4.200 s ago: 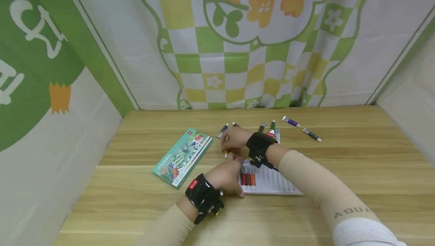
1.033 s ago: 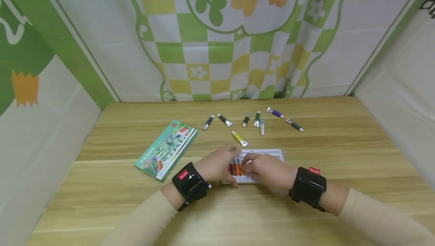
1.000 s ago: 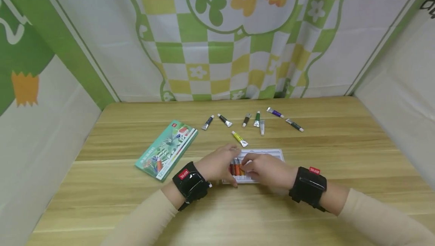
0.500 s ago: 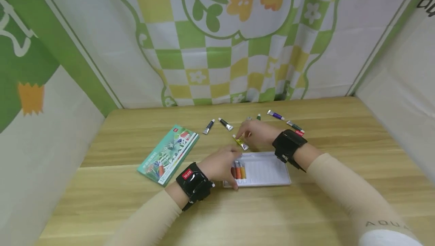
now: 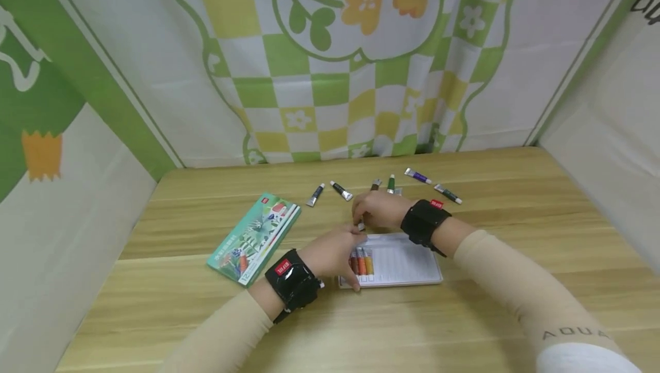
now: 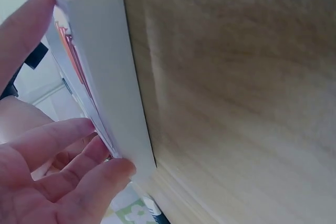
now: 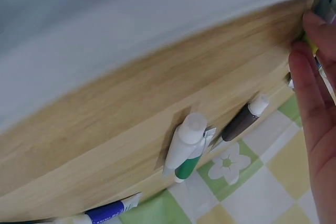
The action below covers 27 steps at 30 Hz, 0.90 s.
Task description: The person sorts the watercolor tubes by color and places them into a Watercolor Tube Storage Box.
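Observation:
My left hand (image 5: 330, 252) grips the left end of a white paint tray (image 5: 407, 264), thumb at the near edge and fingers at the far edge. Several red, brown, orange and ochre paint tubes (image 5: 362, 264) lie side by side in that end, partly hidden by the hand. In the left wrist view, the tray's pale side wall (image 6: 102, 61) shows between thumb and fingertips. Just beyond the tray, my right hand (image 5: 381, 209) pinches a yellow paint tube (image 7: 311, 43). Most of that tube is covered by the fingers; its silver end (image 5: 361, 227) peeks out beside the left fingertips.
A teal paint box (image 5: 255, 238) lies left of the tray. Behind the hands are scattered a dark blue tube (image 5: 315, 195), a black tube (image 5: 341, 191), a green tube (image 5: 391, 183), a purple tube (image 5: 417, 176), a dark green tube (image 5: 448, 193) and a white tube (image 7: 184, 142).
An ochre tube has joined the row in the tray. My right hand has moved from the tray to the yellow tube behind it and taken hold. The left hand stays on the tray.

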Available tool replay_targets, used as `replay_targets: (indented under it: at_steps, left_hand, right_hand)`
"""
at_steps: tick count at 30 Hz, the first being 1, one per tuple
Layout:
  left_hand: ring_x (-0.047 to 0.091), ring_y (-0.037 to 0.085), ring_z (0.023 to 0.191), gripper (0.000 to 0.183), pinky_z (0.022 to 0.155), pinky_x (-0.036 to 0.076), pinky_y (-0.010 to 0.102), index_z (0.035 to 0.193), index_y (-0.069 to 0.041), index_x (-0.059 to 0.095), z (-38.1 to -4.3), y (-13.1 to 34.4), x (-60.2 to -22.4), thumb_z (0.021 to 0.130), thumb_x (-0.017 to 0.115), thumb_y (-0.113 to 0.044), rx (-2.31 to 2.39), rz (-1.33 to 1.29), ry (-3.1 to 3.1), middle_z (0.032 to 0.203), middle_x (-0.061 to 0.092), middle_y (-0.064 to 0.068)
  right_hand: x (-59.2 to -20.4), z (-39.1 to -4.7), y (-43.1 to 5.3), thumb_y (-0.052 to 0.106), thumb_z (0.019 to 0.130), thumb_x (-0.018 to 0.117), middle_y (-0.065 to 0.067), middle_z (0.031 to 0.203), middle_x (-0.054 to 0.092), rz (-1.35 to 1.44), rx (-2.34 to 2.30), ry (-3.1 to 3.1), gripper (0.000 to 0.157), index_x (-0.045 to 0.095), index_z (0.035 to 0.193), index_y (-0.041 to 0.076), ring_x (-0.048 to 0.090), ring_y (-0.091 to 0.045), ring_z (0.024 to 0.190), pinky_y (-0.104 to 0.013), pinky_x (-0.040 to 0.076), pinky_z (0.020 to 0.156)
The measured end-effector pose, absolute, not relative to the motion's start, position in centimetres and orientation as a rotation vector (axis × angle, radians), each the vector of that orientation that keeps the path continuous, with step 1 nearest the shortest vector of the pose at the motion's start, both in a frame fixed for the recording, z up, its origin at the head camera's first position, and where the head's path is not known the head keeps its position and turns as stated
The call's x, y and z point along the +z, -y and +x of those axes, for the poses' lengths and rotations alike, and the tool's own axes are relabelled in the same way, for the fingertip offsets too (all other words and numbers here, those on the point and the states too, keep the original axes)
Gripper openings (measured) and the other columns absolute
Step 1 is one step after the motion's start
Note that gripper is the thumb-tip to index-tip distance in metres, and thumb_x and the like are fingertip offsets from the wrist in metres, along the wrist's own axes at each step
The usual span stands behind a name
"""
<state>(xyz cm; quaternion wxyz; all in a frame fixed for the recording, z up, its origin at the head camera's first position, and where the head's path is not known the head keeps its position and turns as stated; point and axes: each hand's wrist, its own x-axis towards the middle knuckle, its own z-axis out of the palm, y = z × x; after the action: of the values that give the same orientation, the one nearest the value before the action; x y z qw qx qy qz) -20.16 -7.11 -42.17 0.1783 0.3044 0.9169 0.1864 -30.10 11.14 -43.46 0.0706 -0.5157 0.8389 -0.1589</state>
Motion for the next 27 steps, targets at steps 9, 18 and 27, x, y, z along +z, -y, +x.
replay_targets:
  at_steps: [9, 18, 27]
  left_hand:
    - [0.048, 0.03, 0.136, 0.1, 0.112, 0.04, 0.039, 0.147, 0.002, 0.052, -19.7, 7.2, -42.4, 0.064, 0.1, -0.024, 0.587, 0.825, -2.607, 0.15, 0.048, 0.018]
    - [0.05, 0.029, 0.134, 0.097, 0.111, 0.041, 0.039, 0.147, 0.001, 0.053, -19.5, 7.5, -42.8, 0.065, 0.099, -0.023, 0.614, 0.794, -2.589, 0.15, 0.049, 0.016]
    - [0.052, 0.031, 0.131, 0.097, 0.11, 0.042, 0.042, 0.147, 0.001, 0.053, -19.7, 7.3, -42.4, 0.064, 0.099, -0.02, 0.646, 0.779, -2.58, 0.148, 0.05, 0.017]
  right_hand:
    - [-43.5, -30.1, -11.8, -0.003, 0.089, 0.075, 0.001, 0.097, 0.071, -1.487, -0.544, -2.537, 0.015, 0.081, 0.096, 0.01, 0.067, -0.015, 0.093, -0.028, 0.056, 0.083]
    - [-42.5, -27.1, -14.9, 0.006, 0.092, 0.075, -0.002, 0.101, 0.074, -1.318, -0.753, -2.636, 0.013, 0.08, 0.104, 0.005, 0.068, -0.015, 0.093, -0.029, 0.057, 0.08]
    - [-41.7, -23.0, -16.2, 0.005, 0.097, 0.068, -0.006, 0.101, 0.071, -0.837, -1.222, -2.51, 0.014, 0.073, 0.109, -0.001, 0.067, -0.016, 0.089, -0.033, 0.059, 0.078]
